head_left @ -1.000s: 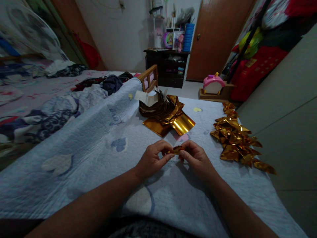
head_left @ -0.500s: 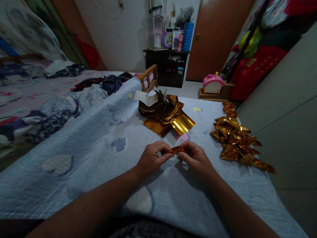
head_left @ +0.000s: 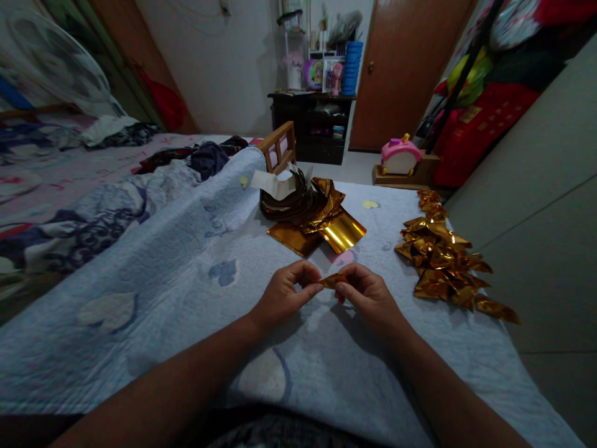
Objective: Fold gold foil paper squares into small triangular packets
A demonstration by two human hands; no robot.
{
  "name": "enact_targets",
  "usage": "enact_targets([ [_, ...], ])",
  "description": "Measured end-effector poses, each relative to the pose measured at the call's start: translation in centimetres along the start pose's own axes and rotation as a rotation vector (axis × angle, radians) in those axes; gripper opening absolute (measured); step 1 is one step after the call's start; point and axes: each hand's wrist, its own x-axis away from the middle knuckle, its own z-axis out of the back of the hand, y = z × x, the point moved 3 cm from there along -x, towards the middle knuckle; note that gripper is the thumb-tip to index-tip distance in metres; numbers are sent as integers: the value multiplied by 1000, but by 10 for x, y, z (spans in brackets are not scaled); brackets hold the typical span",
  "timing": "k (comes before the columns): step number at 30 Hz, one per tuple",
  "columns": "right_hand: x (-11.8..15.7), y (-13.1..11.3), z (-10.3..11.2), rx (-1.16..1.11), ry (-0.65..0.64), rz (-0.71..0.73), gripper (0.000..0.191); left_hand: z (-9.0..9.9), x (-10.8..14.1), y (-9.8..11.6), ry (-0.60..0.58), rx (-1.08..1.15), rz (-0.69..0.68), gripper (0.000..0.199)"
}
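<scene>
A small folded piece of gold foil paper (head_left: 332,281) is held level between my two hands, just above the quilt. My left hand (head_left: 291,287) pinches its left end between thumb and fingers. The other end sits in the closed thumb and fingers of my right hand (head_left: 366,289), which hide part of it. Beyond my hands lies a fanned stack of gold foil sheets (head_left: 345,231), some turned to show pale backs. To the right, several folded gold foil pieces (head_left: 441,255) lie heaped along the bed's edge.
A light blue quilt (head_left: 186,323) with heart shapes spreads under everything. Rumpled clothes and bedding (head_left: 112,205) lie to the left. A wooden bed rail (head_left: 280,148) stands behind the stack. At the far right are a pale cabinet (head_left: 527,249) and a pink toy case (head_left: 401,155).
The folded foil has tilted slightly between my fingers, and its lit side shows more. My left fingers have shifted a little on its end. The stack and the heap look the same.
</scene>
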Motion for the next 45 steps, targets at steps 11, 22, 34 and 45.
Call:
enact_targets([
  [11, -1, 5, 1, -50, 16, -25, 18, -5, -1, -8, -169, 15, 83, 24],
  [22, 0, 6, -1, 76, -41, -69, 19, -5, 0, -3, -144, -9, 54, 23],
  [34, 0, 7, -5, 293, -104, -70, 26, -13, -2, -5, -169, 114, 120, 26],
  [45, 1, 8, -2, 293, -164, -109, 31, -14, -3, -6, -187, 124, 150, 29],
])
